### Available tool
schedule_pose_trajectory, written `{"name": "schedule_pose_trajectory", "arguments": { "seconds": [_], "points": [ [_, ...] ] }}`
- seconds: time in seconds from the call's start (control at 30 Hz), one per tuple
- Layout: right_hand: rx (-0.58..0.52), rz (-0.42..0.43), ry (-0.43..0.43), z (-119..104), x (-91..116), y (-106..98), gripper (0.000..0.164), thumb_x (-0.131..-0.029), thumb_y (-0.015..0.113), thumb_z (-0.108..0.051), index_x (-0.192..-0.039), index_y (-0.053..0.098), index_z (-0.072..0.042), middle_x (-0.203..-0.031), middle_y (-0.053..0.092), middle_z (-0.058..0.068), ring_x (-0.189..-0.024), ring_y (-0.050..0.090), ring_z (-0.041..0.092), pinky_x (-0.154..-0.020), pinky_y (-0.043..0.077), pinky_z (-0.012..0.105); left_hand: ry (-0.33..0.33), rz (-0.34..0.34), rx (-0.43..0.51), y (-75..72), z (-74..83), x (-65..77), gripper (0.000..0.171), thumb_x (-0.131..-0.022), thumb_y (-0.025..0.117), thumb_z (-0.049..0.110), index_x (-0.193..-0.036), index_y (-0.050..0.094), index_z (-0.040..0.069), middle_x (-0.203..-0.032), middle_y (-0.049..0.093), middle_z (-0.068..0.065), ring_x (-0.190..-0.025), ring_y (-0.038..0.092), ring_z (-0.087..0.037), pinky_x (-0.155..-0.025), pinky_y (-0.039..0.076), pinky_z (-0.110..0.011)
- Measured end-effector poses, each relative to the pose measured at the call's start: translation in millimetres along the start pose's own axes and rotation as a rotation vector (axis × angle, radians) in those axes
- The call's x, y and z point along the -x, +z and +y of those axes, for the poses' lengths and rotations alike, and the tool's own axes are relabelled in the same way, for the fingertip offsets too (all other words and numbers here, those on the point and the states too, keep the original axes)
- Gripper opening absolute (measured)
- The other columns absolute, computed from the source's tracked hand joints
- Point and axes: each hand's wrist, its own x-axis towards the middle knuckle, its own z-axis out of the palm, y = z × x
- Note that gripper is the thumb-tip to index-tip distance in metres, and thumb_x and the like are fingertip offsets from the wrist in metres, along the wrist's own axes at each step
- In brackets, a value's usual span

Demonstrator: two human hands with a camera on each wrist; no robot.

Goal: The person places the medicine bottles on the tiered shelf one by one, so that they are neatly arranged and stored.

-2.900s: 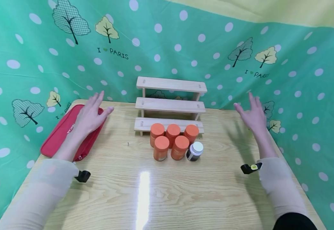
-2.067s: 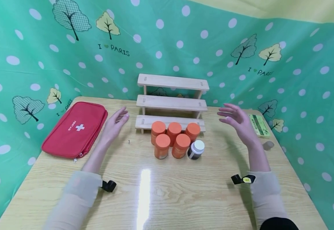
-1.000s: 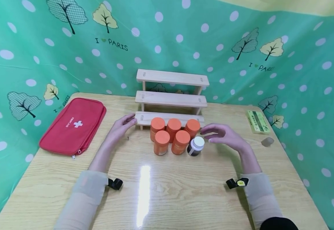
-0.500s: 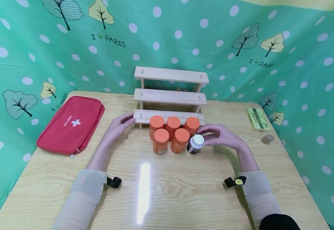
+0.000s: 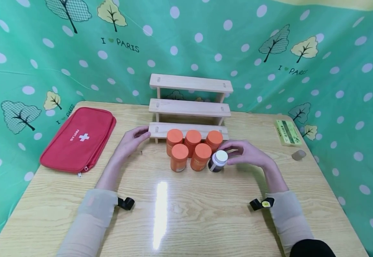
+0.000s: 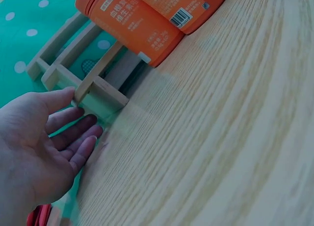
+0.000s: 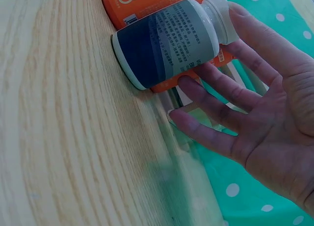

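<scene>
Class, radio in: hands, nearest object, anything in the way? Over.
Left hand at left end of pale wooden three-step rack. Right hand beside upright white-and-navy plastic bottle, contact unclear. Five orange cylindrical jars crowd the rack's front.

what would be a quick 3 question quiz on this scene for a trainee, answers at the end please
1. How many orange bottles stand in front of the wooden shelf?
2. Which hand has its fingers right by the white-capped bottle?
3. True or false: the red pouch and the green box lie on opposite sides of the wooden shelf.

Key:
1. Five.
2. The right hand.
3. True.
</scene>
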Motion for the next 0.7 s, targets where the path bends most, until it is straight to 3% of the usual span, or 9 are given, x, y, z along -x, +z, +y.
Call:
{"name": "schedule_pose_trajectory", "arguments": {
  "seconds": [0.37, 0.7],
  "points": [
    [0.043, -0.002, 0.040, 1.6, -2.2, 4.2, 0.045, -0.086, 0.084, -0.014, -0.128, 0.068, -0.018, -0.132, 0.067, 0.007, -0.118, 0.064, 0.014, -0.103, 0.057, 0.040, 0.019, -0.018, 0.042, 0.4, -5.3, -2.1, 0.062, -0.105, 0.060, 0.033, -0.156, 0.041, 0.004, -0.155, 0.049, -0.021, -0.143, 0.047, -0.035, -0.123, 0.037, -0.048],
    [0.046, -0.003, 0.031, 1.0, -3.3, 4.3, 0.044, -0.087, 0.083, -0.013, -0.128, 0.068, -0.015, -0.129, 0.068, 0.006, -0.114, 0.064, 0.015, -0.100, 0.059, 0.037, -0.002, -0.051, 0.064, -0.7, -4.7, -3.1, 0.066, -0.105, 0.059, 0.036, -0.159, 0.036, 0.005, -0.158, 0.045, -0.020, -0.147, 0.042, -0.034, -0.127, 0.032, -0.048]
  ]
}}
